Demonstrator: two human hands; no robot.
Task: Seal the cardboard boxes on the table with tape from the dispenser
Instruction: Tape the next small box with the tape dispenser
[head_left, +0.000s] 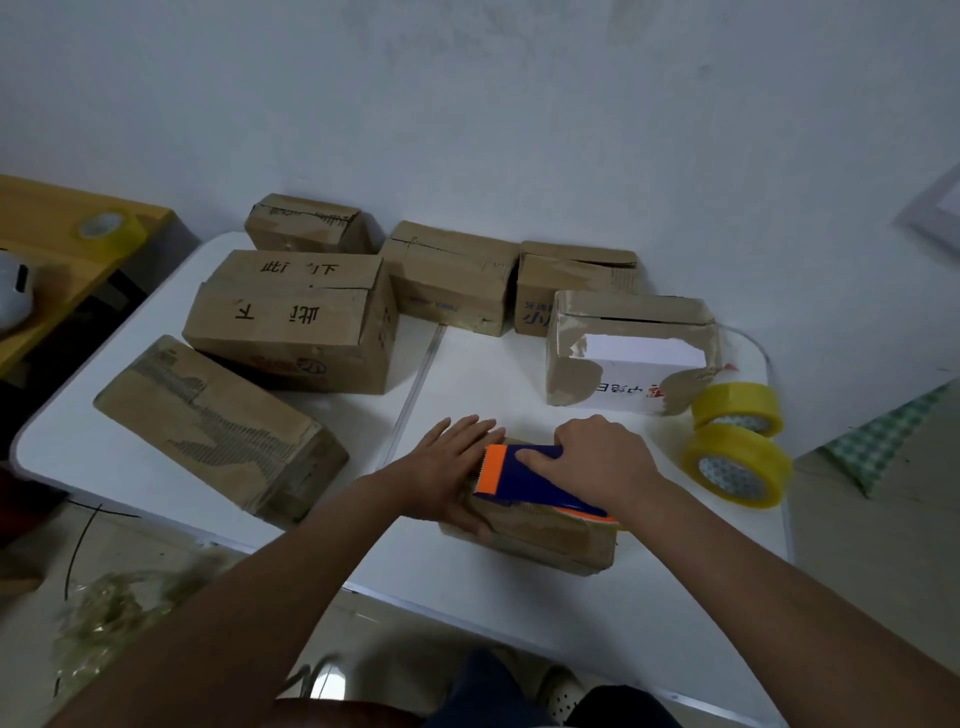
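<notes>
Low in the middle of the frame, on the white desk, her right hand gripped the blue-and-orange tape dispenser atop the small brown cardboard box while her left hand, fingers flat, steadied it; pressing firmly along the seam seemed wise.

Blue-and-orange dispenser, brown boxes, yellow tape rolls, white table

Head-worn view, downward over table
</notes>
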